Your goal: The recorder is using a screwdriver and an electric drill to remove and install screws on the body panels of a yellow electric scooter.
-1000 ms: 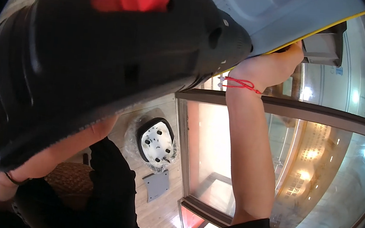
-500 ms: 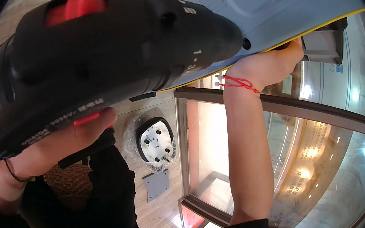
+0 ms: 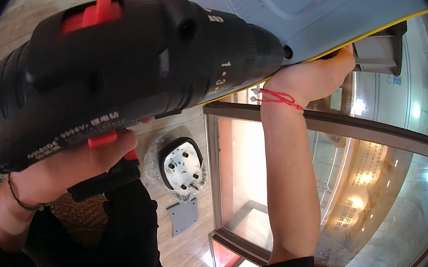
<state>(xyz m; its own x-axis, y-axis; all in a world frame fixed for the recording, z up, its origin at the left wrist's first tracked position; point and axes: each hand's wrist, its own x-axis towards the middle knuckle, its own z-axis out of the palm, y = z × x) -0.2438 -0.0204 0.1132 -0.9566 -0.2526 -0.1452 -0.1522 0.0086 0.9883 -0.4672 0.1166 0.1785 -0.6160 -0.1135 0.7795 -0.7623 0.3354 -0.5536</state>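
Note:
A big black cordless drill [image 3: 126, 71] with red switches fills the upper left, its nose pointing right against a light grey panel [image 3: 302, 11] with a yellow edge. My left hand [image 3: 73, 165] grips the drill's handle from below. My right hand [image 3: 310, 76], with a red string round the wrist, is raised and holds the panel's lower edge next to a grey box-shaped fitting [image 3: 379, 47]. The drill's bit is hidden where the nose meets the panel.
Far below on the wooden floor lie a black-and-white device wrapped in clear plastic [image 3: 181, 166] and a small grey plate [image 3: 182, 215]. A glass pane in a dark frame [image 3: 351, 129] spans the right side. A woven brown seat [image 3: 75, 212] shows at the lower left.
The drill has tilted and swung so its nose now meets the panel by my right hand. My right hand has stayed on the panel's edge.

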